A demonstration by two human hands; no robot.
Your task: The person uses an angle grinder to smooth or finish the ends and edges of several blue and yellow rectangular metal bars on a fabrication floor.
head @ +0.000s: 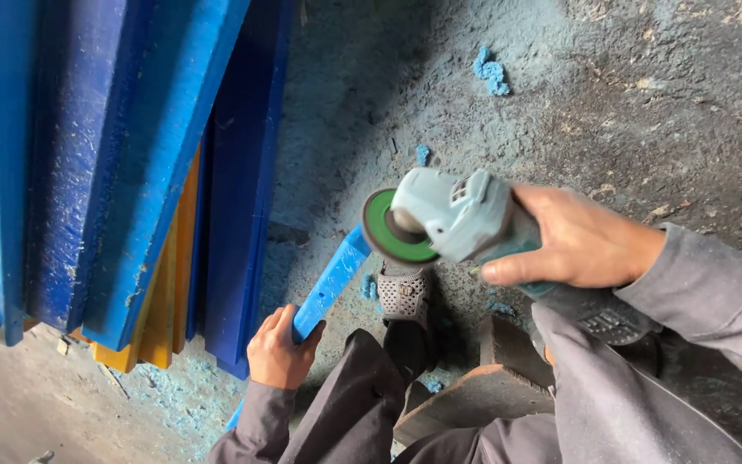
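Head view: blue and yellow boards (130, 172) stacked at left; blue shavings (493, 72) litter the floor, so grinding appears under way. Right hand (573, 239) is wrapped around the angle grinder (448, 219), disc at the strip's upper end. Left hand (279, 351) clasps the blue strip (332, 283) lower down.

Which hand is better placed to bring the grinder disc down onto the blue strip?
The right hand, probably: it grips the grinder, whose green disc sits at the blue strip's upper end. The left hand is busy holding the strip lower down.
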